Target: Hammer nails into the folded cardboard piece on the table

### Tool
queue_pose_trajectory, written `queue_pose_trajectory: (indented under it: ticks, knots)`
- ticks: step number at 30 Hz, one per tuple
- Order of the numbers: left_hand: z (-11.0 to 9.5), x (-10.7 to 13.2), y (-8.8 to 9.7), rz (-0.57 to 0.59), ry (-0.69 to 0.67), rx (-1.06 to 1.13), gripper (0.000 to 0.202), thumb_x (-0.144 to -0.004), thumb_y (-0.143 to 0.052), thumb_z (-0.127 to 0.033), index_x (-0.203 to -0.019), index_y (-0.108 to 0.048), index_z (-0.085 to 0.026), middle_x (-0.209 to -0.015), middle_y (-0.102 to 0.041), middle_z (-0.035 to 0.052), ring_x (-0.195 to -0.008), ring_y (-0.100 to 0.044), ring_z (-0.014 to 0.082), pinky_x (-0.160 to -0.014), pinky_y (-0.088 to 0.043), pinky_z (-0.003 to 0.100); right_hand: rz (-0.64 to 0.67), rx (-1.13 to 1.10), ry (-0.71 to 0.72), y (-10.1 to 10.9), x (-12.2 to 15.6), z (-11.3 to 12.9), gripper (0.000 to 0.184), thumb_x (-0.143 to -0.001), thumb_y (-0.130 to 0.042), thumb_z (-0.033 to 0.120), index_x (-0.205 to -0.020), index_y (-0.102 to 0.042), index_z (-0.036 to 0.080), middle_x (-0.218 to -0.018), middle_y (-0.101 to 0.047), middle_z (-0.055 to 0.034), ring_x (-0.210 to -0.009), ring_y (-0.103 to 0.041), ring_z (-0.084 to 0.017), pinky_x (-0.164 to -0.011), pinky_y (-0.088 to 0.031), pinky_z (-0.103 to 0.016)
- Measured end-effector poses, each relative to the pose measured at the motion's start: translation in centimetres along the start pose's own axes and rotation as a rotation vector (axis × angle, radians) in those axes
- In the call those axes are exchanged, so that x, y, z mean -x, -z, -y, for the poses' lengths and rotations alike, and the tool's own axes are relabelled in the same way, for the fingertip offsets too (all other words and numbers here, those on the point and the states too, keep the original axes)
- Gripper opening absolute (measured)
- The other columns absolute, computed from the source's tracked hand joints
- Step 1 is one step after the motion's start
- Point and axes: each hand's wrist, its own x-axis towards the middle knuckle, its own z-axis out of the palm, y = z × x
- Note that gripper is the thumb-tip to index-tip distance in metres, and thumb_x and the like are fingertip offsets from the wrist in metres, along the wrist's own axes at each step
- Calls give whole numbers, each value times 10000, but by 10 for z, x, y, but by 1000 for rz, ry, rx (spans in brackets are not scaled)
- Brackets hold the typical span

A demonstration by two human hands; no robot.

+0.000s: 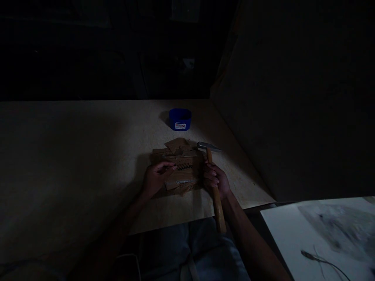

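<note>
My right hand [215, 177] is wrapped around the wooden handle of a hammer [217, 203]. Its metal head points up, above the right edge of a stack of torn brown cardboard [187, 173] on the table. Over the left part of the cardboard, my left hand [156, 175] has its thumb and fingertips pinched together. Whatever is between them is too small and dark to name. Just right of those fingertips runs a row of several small, dark, slanted pieces [185, 166] that look like nails or screws on the cardboard.
Beyond the cardboard stands a blue plastic container [180, 120] with a white label. A dark upright panel [293, 109] borders the table [73, 156] on the right. At lower right, a white surface [287, 230] bears a clear plastic bag [336, 226] and a cable [319, 259].
</note>
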Motion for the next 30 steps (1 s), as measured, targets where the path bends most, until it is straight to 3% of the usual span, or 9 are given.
queue_pose_trajectory:
  ticks: [12,17,24,30]
  knots:
    - [10,5,2,50,-29,-63,253,-766,-727,-436,-849,-791,-206,-799,-785,32,-734,-726,189,-635,-574,249,-10,30,-21,1,0,-2,93,-880,-596,131,-960,-579,176,-552,-351,127,-340,-253,-26,-282,-231,-95]
    - [13,4,0,48,-33,-88,267,-764,-715,-446,-853,-792,-207,-832,-791,39,-752,-728,189,-670,-579,258,46,41,-26,2,-1,-3,104,-888,-584,131,-979,-582,180,-543,-386,128,-336,-270,-28,-283,-248,-103]
    - [13,4,-1,44,-23,-116,248,-768,-714,-429,-864,-795,-215,-802,-786,30,-704,-707,175,-617,-558,245,-39,120,-12,0,-2,-3,147,-830,-651,149,-956,-585,187,-526,-364,135,-331,-227,-27,-281,-234,-105]
    - [16,4,-1,53,-33,-123,251,-778,-706,-431,-875,-794,-218,-860,-793,38,-759,-718,186,-702,-574,269,-82,154,-4,-4,-1,-4,159,-814,-663,153,-947,-584,189,-529,-333,139,-332,-187,-27,-277,-216,-111]
